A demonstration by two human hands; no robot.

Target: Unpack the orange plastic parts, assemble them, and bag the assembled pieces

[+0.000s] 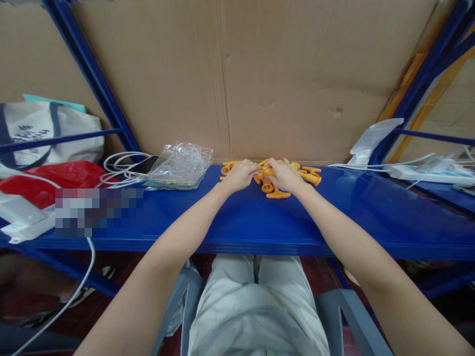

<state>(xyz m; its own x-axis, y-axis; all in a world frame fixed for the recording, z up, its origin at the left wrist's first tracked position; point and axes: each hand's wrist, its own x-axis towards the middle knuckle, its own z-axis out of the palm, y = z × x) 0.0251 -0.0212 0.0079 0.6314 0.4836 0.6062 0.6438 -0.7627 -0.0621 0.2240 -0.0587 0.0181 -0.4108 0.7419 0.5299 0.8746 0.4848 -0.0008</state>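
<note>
A heap of orange-yellow plastic pieces (279, 194) lies near the back of the blue shelf; some have a T-shaped handle, others a round, hollow end. At the heap's left part is my left hand (242, 175), its fingers curled down and pointing right; what lies beneath them is hidden. My right hand (285, 176) rests over the middle of the heap. Its fingers bend around an orange-yellow plastic piece (267, 172) beside the left fingertips. Further pieces (311, 178) stick out to the right of my right hand.
The blue shelf (260, 222) backs onto a cardboard sheet (267, 84). To the left are clear plastic bags (181, 165), white cables (118, 165), a red bag (70, 178) and a cloth bag (74, 131). A white power strip (430, 173) lies at right.
</note>
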